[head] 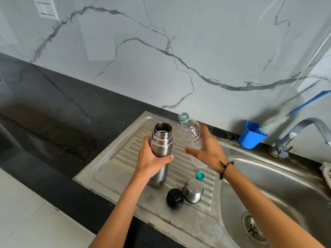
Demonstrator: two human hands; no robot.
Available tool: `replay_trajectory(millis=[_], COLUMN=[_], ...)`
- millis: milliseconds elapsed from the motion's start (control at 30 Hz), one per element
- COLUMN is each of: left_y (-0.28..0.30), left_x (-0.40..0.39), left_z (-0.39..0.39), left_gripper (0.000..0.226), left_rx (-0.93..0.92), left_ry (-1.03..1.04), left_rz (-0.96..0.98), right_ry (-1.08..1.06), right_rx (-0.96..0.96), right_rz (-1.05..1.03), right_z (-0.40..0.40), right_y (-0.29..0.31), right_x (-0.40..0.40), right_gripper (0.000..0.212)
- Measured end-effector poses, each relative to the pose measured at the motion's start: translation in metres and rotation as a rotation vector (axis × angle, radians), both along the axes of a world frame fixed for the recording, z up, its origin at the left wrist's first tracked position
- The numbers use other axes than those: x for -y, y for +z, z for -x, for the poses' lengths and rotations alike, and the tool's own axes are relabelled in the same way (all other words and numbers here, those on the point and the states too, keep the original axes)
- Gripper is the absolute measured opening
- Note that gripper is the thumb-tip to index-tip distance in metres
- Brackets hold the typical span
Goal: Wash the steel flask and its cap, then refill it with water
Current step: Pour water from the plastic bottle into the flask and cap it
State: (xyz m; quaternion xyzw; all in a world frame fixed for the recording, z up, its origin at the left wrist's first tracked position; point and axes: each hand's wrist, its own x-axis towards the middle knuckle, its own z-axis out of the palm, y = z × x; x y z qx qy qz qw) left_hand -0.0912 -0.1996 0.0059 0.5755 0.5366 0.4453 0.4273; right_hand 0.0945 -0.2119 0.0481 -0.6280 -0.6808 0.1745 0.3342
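The steel flask [161, 151] stands upright on the ribbed draining board [114, 169], its mouth open, with the left hand [152, 161] wrapped around its body, thumb across the near side. Just to its right the right hand [206, 149] holds an uncapped clear plastic bottle [190, 135]; the fingers lie fairly straight along it, so the hold looks loose, and whether they curl round the far side cannot be told.

The step in hand seems to be the refill. To do it well, keep the flask steady on the board, bring the bottle's neck right over the flask's mouth, and tip slowly so the water does not gulp and splash. A firmer hold on the thin bottle would help, without squeezing it.

Near the person, the black stopper [175, 198] and the steel cap [193, 190] sit side by side, the teal bottle lid [200, 175] just beyond. The sink [279, 179], tap [300, 133] and blue cup [250, 136] lie to the right.
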Motion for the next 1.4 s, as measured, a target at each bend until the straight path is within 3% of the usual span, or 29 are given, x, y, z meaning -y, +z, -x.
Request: replay_trajectory(millis=[467, 767, 833, 933, 1000, 1067, 1267, 1400], left_y=[-0.013, -0.010, 0.001, 0.024, 0.033, 0.034, 0.039, 0.033], left_x=[0.004, 0.013, 0.026, 0.055, 0.072, 0.081, 0.076, 0.062], left_z=[-0.009, 0.007, 0.010, 0.005, -0.013, -0.036, -0.095, -0.108], left_gripper=[0.076, 0.105, 0.099, 0.073, 0.063, 0.061, 0.087, 0.082], left_rx=[0.025, 0.010, -0.050, -0.101, -0.138, -0.139, 0.104, 0.162], left_ry=[0.014, -0.025, 0.069, 0.239, 0.249, 0.167, -0.097, -0.052], left_rz=[-0.034, -0.018, -0.118, -0.475, -0.671, -0.723, -0.354, -0.296], right_ry=[-0.003, 0.066, 0.067, 0.079, 0.089, 0.106, 0.142, 0.418], right_rx=[-0.072, -0.234, -0.327, -0.395, -0.374, -0.338, -0.183, -0.197], right_rz=[0.013, -0.015, -0.052, -0.125, -0.202, -0.279, -0.338, -0.142], right_z=[-0.003, -0.002, -0.002, -0.003, -0.005, -0.006, -0.028, -0.050], right_y=[-0.009, -0.015, -0.015, -0.011, -0.008, -0.006, -0.008, -0.011], right_x=[0.005, 0.017, 0.021, 0.030, 0.036, 0.042, 0.052, 0.051], right_gripper=[0.082, 0.078, 0.078, 0.080, 0.084, 0.085, 0.088, 0.100])
